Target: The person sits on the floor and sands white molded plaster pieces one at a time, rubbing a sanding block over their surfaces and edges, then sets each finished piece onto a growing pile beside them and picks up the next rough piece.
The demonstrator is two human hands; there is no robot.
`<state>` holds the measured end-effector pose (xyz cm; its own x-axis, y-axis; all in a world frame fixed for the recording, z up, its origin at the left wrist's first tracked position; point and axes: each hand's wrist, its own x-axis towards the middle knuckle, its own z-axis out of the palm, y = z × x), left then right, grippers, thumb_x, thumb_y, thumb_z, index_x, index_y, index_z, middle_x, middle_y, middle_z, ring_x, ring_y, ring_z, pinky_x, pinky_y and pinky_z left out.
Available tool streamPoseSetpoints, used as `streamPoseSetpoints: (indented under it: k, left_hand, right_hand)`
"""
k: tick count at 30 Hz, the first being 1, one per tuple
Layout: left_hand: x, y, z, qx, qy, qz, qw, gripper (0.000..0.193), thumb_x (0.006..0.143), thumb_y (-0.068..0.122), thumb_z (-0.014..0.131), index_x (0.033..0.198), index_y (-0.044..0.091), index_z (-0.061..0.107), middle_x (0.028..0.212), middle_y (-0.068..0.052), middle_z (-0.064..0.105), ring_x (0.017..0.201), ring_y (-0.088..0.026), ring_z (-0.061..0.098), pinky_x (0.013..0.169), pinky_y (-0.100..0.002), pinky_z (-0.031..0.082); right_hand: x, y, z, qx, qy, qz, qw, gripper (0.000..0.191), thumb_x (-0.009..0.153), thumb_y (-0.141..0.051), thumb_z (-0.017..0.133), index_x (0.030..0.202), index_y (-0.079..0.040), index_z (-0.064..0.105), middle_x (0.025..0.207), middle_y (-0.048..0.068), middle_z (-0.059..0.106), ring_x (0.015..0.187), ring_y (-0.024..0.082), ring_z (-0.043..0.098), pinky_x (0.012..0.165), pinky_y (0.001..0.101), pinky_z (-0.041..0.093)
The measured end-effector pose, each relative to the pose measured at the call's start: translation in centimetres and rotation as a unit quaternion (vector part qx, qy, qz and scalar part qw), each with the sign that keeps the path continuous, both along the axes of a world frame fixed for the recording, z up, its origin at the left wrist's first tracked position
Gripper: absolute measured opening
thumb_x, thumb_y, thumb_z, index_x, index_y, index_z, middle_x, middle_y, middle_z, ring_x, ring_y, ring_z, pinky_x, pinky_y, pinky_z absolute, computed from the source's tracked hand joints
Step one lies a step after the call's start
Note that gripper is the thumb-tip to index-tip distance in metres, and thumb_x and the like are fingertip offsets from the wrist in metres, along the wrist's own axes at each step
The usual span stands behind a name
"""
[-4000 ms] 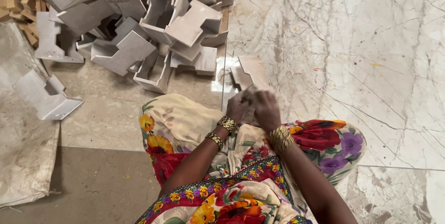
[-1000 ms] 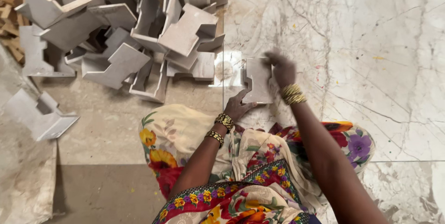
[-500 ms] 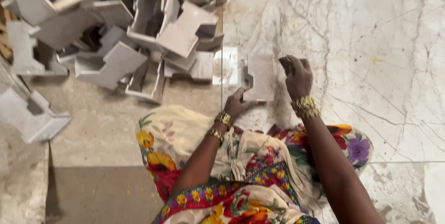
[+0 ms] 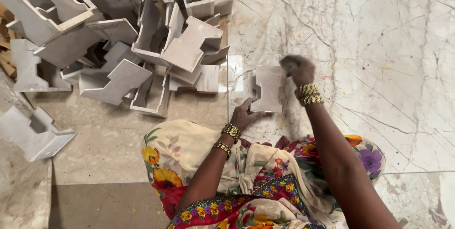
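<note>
A flat, pale stone piece (image 4: 268, 87) with a notched left edge lies on the marble floor (image 4: 379, 44) in front of my knees. My left hand (image 4: 245, 113) grips its lower left corner and holds it down. My right hand (image 4: 297, 70) is a blurred fist at the piece's upper right corner. It is closed around a small grey object that is too blurred to name. Gold bangles circle both wrists.
A heap of similar grey stepped stone pieces (image 4: 189, 49) fills the upper left, close to the held piece. One piece (image 4: 35, 134) lies alone at the left edge. My floral garment (image 4: 265, 181) covers my lap. A darker tile strip (image 4: 104, 205) runs along the bottom left.
Four seconds ago both hands were together over my lap. They have since reached out to the stone piece. Over the last second the right hand has shifted along its top right corner.
</note>
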<state>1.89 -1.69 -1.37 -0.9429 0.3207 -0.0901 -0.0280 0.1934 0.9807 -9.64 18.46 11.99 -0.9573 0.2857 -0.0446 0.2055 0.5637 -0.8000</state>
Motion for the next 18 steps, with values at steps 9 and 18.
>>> streamPoseSetpoints:
  k: [9,18]
  left_hand:
    - [0.1,-0.1,-0.4,-0.003,0.005,0.015,1.0,0.064,0.08,0.039,0.085,0.132,0.008,0.062,0.114,-0.017,0.076,0.1,-0.024,0.076,0.087,-0.036,0.061]
    - [0.5,-0.3,0.3,0.014,-0.027,0.047,0.998,0.069,0.074,0.037,0.09,0.128,0.004,0.063,0.109,-0.011,0.076,0.088,-0.022,0.073,0.078,-0.034,0.061]
  right_hand:
    - [-0.1,-4.0,-2.3,0.284,0.14,0.138,0.938,0.022,0.087,-0.006,0.069,0.106,-0.013,0.077,0.099,0.016,0.067,0.09,0.031,0.067,0.077,0.0411,0.058]
    - [10.9,-2.8,-4.3,0.317,0.185,0.328,0.871,0.034,0.09,-0.004,0.064,0.123,-0.011,0.07,0.109,0.008,0.063,0.1,0.023,0.063,0.074,0.0309,0.061]
